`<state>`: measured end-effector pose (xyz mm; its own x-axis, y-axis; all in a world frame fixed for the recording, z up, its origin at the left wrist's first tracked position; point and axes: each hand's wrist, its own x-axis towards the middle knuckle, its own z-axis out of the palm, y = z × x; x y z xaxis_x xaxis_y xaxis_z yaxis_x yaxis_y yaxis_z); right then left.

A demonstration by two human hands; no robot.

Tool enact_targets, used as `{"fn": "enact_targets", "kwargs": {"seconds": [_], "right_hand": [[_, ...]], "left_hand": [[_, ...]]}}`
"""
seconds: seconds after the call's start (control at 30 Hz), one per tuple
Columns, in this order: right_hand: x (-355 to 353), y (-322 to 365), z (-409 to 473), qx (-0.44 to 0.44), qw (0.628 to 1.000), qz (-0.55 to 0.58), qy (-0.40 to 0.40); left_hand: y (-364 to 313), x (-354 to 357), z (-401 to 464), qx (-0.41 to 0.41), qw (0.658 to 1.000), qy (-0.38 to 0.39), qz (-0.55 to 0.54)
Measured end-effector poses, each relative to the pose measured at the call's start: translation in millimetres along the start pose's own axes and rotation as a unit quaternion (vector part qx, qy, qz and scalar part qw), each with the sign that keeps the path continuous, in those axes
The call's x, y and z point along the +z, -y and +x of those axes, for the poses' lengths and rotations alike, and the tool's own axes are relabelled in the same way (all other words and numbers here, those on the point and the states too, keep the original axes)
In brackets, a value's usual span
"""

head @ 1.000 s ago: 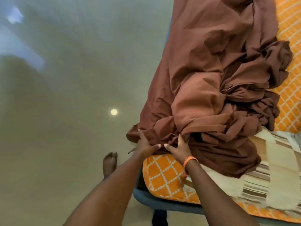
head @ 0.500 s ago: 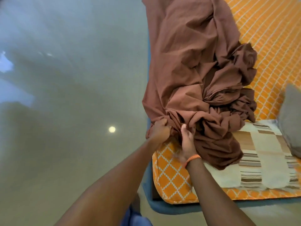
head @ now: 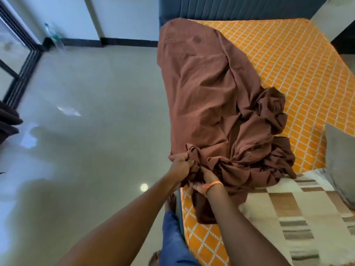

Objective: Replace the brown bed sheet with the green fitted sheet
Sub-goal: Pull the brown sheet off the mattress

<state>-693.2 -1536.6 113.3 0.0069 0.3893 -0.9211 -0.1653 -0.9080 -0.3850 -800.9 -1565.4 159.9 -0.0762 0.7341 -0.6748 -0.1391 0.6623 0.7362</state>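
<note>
Brown cotton bed sheet [head: 215, 104], stripped and bunched along the orange lattice-patterned mattress's [head: 299, 73] left edge, gripped by left hand [head: 181, 166] and right hand [head: 206, 181], fingers curled into cloth; green sheet unseen.

One brown bed sheet [head: 215, 104], bunched along the near side of the bed; one mattress [head: 299, 73] with an orange lattice cover; one blue headboard [head: 240, 8] at the far end; one striped and checked blanket [head: 299, 214] in cream and brown at the near end; one grey pillow [head: 340, 162] at the right edge; two hands, the left hand [head: 181, 166] and the right hand [head: 206, 181], both gripping the sheet; one orange wristband [head: 213, 185] on the right wrist; two bare feet, one foot [head: 170, 201] by the bed frame and a second foot [head: 154, 258] at the bottom edge; one plastic bottle [head: 52, 35] standing on the floor [head: 86, 131] by the wall.
</note>
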Motion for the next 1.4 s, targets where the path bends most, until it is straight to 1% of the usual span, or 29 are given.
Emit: {"fn": "enact_targets", "kwargs": {"seconds": [0.07,0.1,0.13,0.17,0.27,0.37,0.4,0.5,0.53,0.57,0.63,0.67,0.7,0.73,0.77,0.8,0.83,0.87,0.93,0.97,1.0,1.07,1.1,1.17,1.2,1.23,1.3,1.37,1.4], "right_hand": [[21.1,49.7,12.2,-0.045,0.999,-0.013,0.005],[32.5,77.6,19.6,-0.054,0.998,0.013,0.026],[47.7,111.2,20.3,-0.077,0.995,0.013,0.059],[64.2,144.3,16.5,-0.116,0.991,-0.004,0.059],[107.3,236.6,-18.6,-0.210,0.968,0.052,0.127],[145.1,301.6,-46.0,-0.237,0.946,0.136,0.176],[154.8,312.6,-48.5,-0.246,0.945,0.136,0.169],[161.5,320.0,-31.8,-0.327,0.938,0.069,0.096],[162.4,316.5,-25.8,-0.341,0.935,0.043,0.091],[164.2,312.5,-16.5,-0.345,0.932,0.000,0.112],[172.0,301.5,-0.8,-0.348,0.915,-0.155,0.130],[179.2,297.4,8.7,-0.345,0.901,-0.233,0.120],[190.0,295.8,19.2,-0.340,0.890,-0.288,0.094],[204.4,298.9,26.6,-0.332,0.892,-0.304,0.052],[215.9,304.0,35.0,-0.320,0.903,-0.288,0.010],[231.2,315.2,42.9,-0.304,0.920,-0.245,-0.025],[245.7,328.0,51.7,-0.288,0.937,-0.192,-0.054],[260.4,343.6,60.9,-0.294,0.938,-0.162,-0.088],[284.3,371.5,71.1,-0.314,0.924,-0.156,-0.153],[296.6,383.8,72.7,-0.305,0.930,-0.131,-0.156],[309.0,394.2,75.9,-0.288,0.942,-0.092,-0.145],[329.5,408.4,81.7,-0.240,0.963,-0.015,-0.122],[336.1,410.4,87.8,-0.225,0.968,0.009,-0.113],[354.5,419.4,94.5,-0.221,0.970,0.035,-0.091],[363.5,424.4,96.5,-0.220,0.971,0.039,-0.081],[370.4,430.9,97.9,-0.223,0.971,0.037,-0.076],[378.7,451.4,101.6,-0.247,0.966,0.045,-0.060],[383.8,487.4,107.5,-0.274,0.957,0.076,-0.055],[385.9,510.5,110.8,-0.291,0.951,0.091,-0.056]], "left_hand": [[-45.5,-6.2,24.3,0.028,0.999,-0.017,0.000],[-67.9,-8.9,34.6,0.045,0.999,-0.027,0.007],[-93.9,-12.8,49.8,0.064,0.997,-0.043,0.003],[-124.5,-13.9,59.1,0.082,0.995,-0.051,-0.005],[-219.3,-15.9,68.9,0.165,0.984,-0.042,-0.047],[-281.8,-23.6,83.6,0.203,0.975,-0.019,-0.092],[-291.4,-28.5,90.0,0.206,0.974,-0.016,-0.088],[-299.0,-47.7,115.6,0.187,0.979,-0.007,-0.076],[-302.6,-55.6,126.7,0.170,0.981,-0.008,-0.090],[-307.1,-63.3,138.0,0.153,0.981,-0.004,-0.117],[-315.7,-77.1,162.4,0.132,0.979,0.013,-0.155],[-322.3,-83.1,173.3,0.129,0.979,0.032,-0.154],[-328.9,-88.5,184.6,0.130,0.979,0.055,-0.144],[-334.4,-94.7,196.1,0.144,0.981,0.084,-0.100],[-339.1,-99.3,202.8,0.161,0.979,0.112,-0.063],[-342.6,-108.0,213.7,0.175,0.976,0.124,-0.020],[-344.3,-118.6,225.0,0.187,0.975,0.122,-0.003],[-344.6,-132.6,237.7,0.190,0.977,0.097,0.004],[-335.5,-163.2,264.6,0.193,0.981,0.035,-0.005],[-329.0,-179.8,281.5,0.167,0.986,0.013,0.017],[-322.3,-196.0,296.1,0.114,0.992,0.005,0.058],[-308.8,-215.1,324.4,-0.004,0.991,0.039,0.129],[-305.6,-218.2,333.7,-0.021,0.986,0.064,0.154],[-306.9,-213.1,358.4,-0.001,0.977,0.095,0.189],[-313.9,-206.5,367.1,0.020,0.978,0.085,0.189],[-324.5,-200.4,375.1,0.054,0.980,0.067,0.182],[-353.6,-193.3,388.7,0.145,0.971,0.008,0.190],[-402.0,-194.2,409.1,0.173,0.966,-0.040,0.188],[-433.0,-196.6,423.3,0.166,0.966,-0.062,0.191]]}}
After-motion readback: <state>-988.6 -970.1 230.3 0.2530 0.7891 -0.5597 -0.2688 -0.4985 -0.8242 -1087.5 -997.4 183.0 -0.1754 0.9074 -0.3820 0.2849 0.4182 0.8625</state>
